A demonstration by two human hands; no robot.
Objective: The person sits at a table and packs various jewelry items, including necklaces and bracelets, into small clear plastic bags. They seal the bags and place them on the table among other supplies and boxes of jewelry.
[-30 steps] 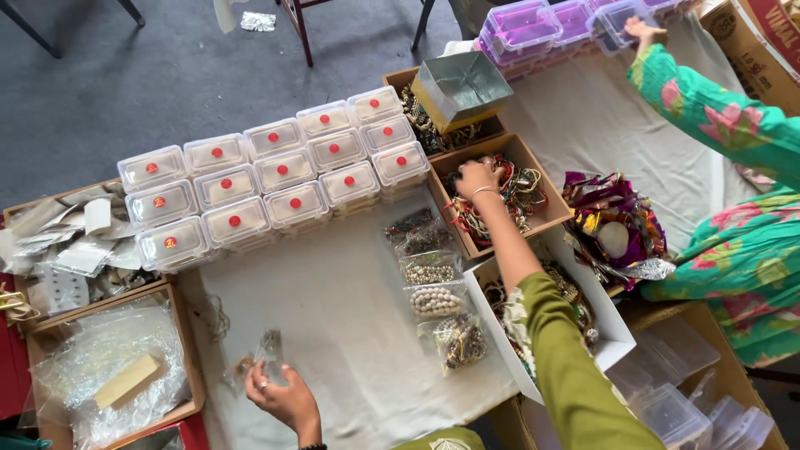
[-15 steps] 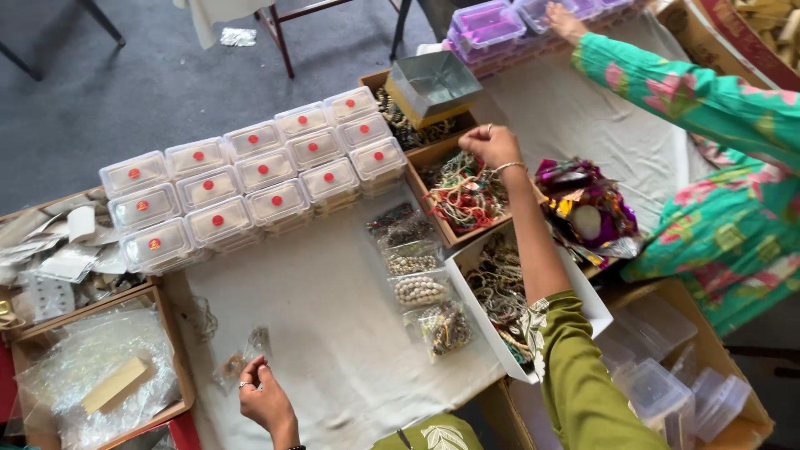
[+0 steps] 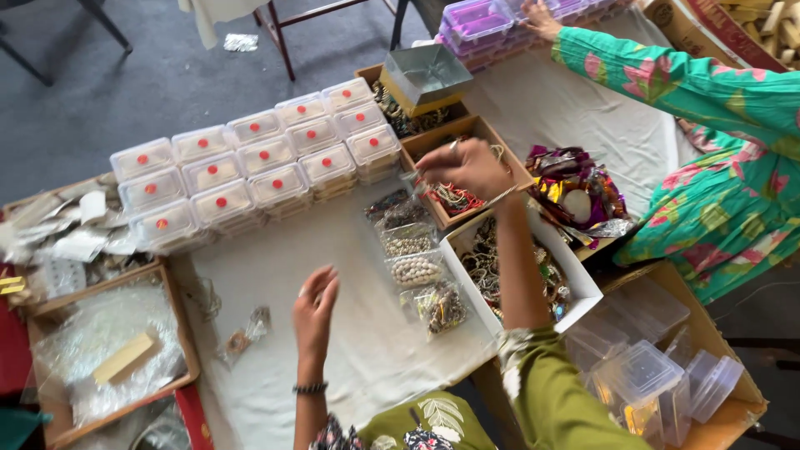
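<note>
My right hand (image 3: 468,167) reaches over a brown cardboard tray (image 3: 472,127) full of jewellery. Its fingers are pinched shut on a small jewellery piece, and a thin bangle sits on the wrist. My left hand (image 3: 315,302) hovers over the white cloth (image 3: 358,350) with its fingers loosely apart, holding nothing. Small clear packets (image 3: 247,332) lie on the cloth just left of it. A row of clear bead packets (image 3: 414,254) lies between my two arms.
Stacked clear boxes with red dots (image 3: 250,167) fill the far left. A white box of bangles (image 3: 581,287), a metal tin (image 3: 427,73) and empty clear containers (image 3: 650,385) stand to the right. Another person's hand (image 3: 542,17) in a green floral sleeve touches purple boxes (image 3: 479,21).
My left hand has risen from the small packets and moved right, fingers spreading. My right hand stays at the brown tray, pinching a piece. The view has shifted closer.
</note>
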